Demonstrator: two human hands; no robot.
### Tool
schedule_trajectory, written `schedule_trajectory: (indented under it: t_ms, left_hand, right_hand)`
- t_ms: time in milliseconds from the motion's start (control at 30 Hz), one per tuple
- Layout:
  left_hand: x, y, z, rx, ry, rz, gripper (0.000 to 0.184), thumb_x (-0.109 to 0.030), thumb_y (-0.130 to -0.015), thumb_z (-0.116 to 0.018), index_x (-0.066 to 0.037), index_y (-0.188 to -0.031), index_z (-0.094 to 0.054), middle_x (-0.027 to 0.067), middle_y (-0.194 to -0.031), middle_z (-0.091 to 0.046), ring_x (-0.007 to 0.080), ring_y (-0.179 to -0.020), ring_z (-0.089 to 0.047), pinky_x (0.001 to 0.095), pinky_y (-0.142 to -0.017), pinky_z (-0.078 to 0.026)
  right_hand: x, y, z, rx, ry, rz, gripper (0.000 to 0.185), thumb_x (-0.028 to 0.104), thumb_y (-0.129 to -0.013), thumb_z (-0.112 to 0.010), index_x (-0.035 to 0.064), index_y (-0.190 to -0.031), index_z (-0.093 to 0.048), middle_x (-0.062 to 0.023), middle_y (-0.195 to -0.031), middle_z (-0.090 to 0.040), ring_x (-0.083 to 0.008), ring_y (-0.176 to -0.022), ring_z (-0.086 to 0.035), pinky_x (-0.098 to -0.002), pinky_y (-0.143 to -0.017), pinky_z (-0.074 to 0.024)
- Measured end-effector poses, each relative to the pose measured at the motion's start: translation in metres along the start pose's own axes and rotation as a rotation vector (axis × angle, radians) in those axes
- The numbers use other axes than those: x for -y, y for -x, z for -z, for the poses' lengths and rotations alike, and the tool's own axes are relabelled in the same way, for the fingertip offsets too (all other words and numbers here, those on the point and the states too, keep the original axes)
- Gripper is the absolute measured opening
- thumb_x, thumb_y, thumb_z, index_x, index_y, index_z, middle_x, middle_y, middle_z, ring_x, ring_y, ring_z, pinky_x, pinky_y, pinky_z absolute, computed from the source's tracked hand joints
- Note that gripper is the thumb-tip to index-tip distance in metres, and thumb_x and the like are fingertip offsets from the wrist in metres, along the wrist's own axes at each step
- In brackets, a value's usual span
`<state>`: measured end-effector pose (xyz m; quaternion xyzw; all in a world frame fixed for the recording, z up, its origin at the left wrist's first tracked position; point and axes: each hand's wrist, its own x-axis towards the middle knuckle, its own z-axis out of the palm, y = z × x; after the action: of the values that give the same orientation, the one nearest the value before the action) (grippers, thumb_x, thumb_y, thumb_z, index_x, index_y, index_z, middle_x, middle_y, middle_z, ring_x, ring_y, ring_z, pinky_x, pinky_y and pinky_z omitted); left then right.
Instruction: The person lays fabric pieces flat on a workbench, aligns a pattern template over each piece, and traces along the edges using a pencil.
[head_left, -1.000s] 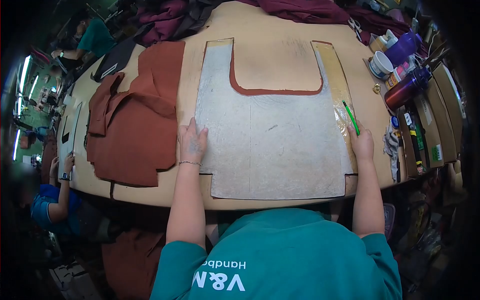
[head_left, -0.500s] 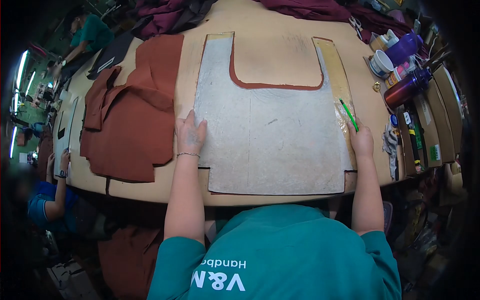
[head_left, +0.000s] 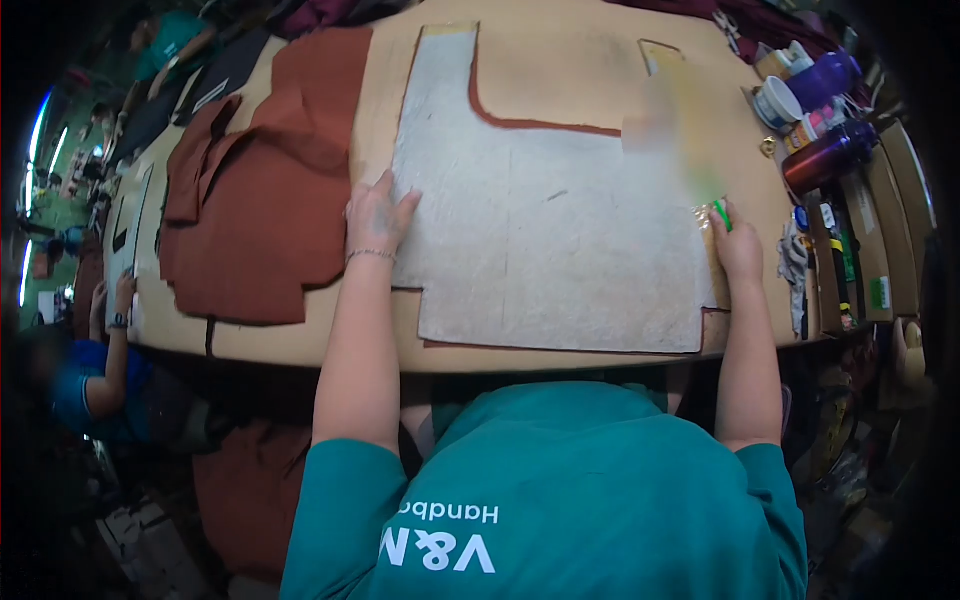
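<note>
A large grey U-shaped template [head_left: 550, 240] lies flat, with thin reddish-brown material showing along its inner curve and lower edge. My left hand [head_left: 380, 218] rests at the template's left edge, fingers apart, holding nothing. At the right edge my right hand [head_left: 738, 238] is closed on a green pencil [head_left: 721, 214], beside a strip of yellowish tape. A blurred patch hides part of the template's right arm. Left of my left hand lies a reddish-brown fabric piece [head_left: 265, 220] with folded parts on top.
On the right of the table [head_left: 590, 85] stand a purple bottle [head_left: 828, 158], a white tub [head_left: 777, 101] and a cardboard box [head_left: 885, 230] with tools. Dark red cloth lies at the back. Two other people are at the left, one with hands on a pale template [head_left: 125, 225].
The template and fabric sit higher in the view. My right hand stays near the right edge, with the pencil now tilted differently and less of it showing.
</note>
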<state>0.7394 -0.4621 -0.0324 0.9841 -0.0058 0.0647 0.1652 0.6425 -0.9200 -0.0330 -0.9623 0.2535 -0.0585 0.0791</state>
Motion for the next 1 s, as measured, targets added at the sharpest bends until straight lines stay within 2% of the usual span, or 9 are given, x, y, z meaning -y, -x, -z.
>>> schedule_trajectory:
  t_ms: [233, 333, 567, 633, 700, 767, 833, 933, 1000]
  left_hand:
    - [0.023, -0.012, 0.007, 0.196, 0.176, -0.080, 0.071, -0.038, -0.066, -0.071, -0.005, -0.124, -0.046, 0.0199, -0.092, -0.052, 0.0270, -0.087, -0.054, 0.0322, -0.081, -0.043]
    - [0.031, -0.015, 0.009, 0.276, 0.212, -0.100, 0.080, -0.042, -0.061, -0.073, -0.006, -0.126, -0.044, 0.0207, -0.101, -0.050, 0.0304, -0.094, -0.053, 0.0344, -0.086, -0.042]
    - [0.029, -0.011, 0.014, 0.279, 0.252, -0.095, 0.081, -0.036, -0.057, -0.077, -0.003, -0.124, -0.045, 0.0200, -0.100, -0.051, 0.0298, -0.093, -0.053, 0.0334, -0.085, -0.042]
    - [0.032, -0.015, 0.011, 0.299, 0.257, -0.119, 0.079, -0.033, -0.058, -0.078, -0.002, -0.123, -0.046, 0.0194, -0.099, -0.053, 0.0288, -0.093, -0.052, 0.0339, -0.084, -0.042]
    - [0.043, -0.016, -0.002, 0.205, 0.368, -0.184, 0.069, -0.024, -0.060, -0.076, 0.003, -0.118, -0.049, 0.0172, -0.095, -0.057, 0.0244, -0.088, -0.055, 0.0328, -0.080, -0.043]
    - [0.027, -0.014, 0.005, 0.273, 0.636, -0.293, 0.056, -0.011, -0.064, -0.071, 0.009, -0.111, -0.049, 0.0132, -0.088, -0.061, 0.0181, -0.082, -0.057, 0.0283, -0.075, -0.046]
    - [0.021, -0.011, 0.014, 0.312, 0.613, -0.243, 0.061, -0.009, -0.065, -0.070, 0.009, -0.117, -0.046, 0.0131, -0.092, -0.059, 0.0186, -0.082, -0.057, 0.0292, -0.075, -0.046]
    - [0.011, -0.008, 0.023, 0.313, 0.475, -0.169, 0.067, -0.009, -0.065, -0.070, 0.006, -0.124, -0.041, 0.0122, -0.093, -0.057, 0.0174, -0.078, -0.056, 0.0277, -0.071, -0.046]
    - [0.044, -0.017, -0.005, 0.194, 0.453, -0.232, 0.068, -0.011, -0.065, -0.069, 0.005, -0.126, -0.040, 0.0090, -0.088, -0.055, 0.0119, -0.069, -0.052, 0.0230, -0.062, -0.045]
  right_hand:
    - [0.000, -0.003, 0.002, 0.005, -0.025, -0.001, 0.046, 0.045, -0.083, -0.048, 0.0140, -0.117, -0.054, -0.0229, -0.092, -0.060, -0.0368, -0.087, -0.058, -0.0440, -0.075, -0.0450]
    - [0.001, -0.004, 0.001, -0.007, -0.043, -0.003, 0.045, 0.044, -0.084, -0.048, 0.0153, -0.117, -0.054, -0.0228, -0.091, -0.060, -0.0369, -0.087, -0.058, -0.0436, -0.075, -0.0452]
    - [-0.004, -0.006, -0.004, -0.054, -0.037, 0.008, 0.043, 0.043, -0.083, -0.049, 0.0155, -0.116, -0.055, -0.0219, -0.089, -0.061, -0.0368, -0.084, -0.059, -0.0436, -0.073, -0.0456]
    - [0.003, -0.008, -0.006, 0.025, -0.083, -0.051, 0.043, 0.043, -0.083, -0.050, 0.0146, -0.115, -0.055, -0.0213, -0.088, -0.061, -0.0366, -0.085, -0.059, -0.0437, -0.074, -0.0454]
    - [-0.005, -0.011, -0.010, 0.054, -0.125, -0.108, 0.044, 0.043, -0.082, -0.051, 0.0136, -0.115, -0.055, -0.0210, -0.089, -0.061, -0.0361, -0.086, -0.058, -0.0436, -0.076, -0.0449]
    - [0.001, -0.005, 0.002, 0.058, -0.127, -0.113, 0.046, 0.040, -0.080, -0.054, 0.0127, -0.117, -0.053, -0.0213, -0.095, -0.060, -0.0351, -0.092, -0.057, -0.0431, -0.080, -0.0437]
    - [-0.003, -0.002, 0.007, 0.007, -0.153, -0.002, 0.048, 0.036, -0.077, -0.059, 0.0093, -0.117, -0.052, -0.0214, -0.097, -0.059, -0.0348, -0.093, -0.057, -0.0412, -0.081, -0.0437]
    - [-0.014, -0.007, 0.030, 0.212, -0.219, 0.057, 0.055, 0.033, -0.069, -0.068, 0.0088, -0.117, -0.053, -0.0192, -0.097, -0.061, -0.0321, -0.090, -0.058, -0.0365, -0.081, -0.0441]
    - [-0.029, -0.008, 0.024, 0.232, -0.313, 0.157, 0.056, 0.030, -0.067, -0.070, 0.0092, -0.117, -0.053, -0.0180, -0.097, -0.061, -0.0303, -0.089, -0.059, -0.0351, -0.081, -0.0442]
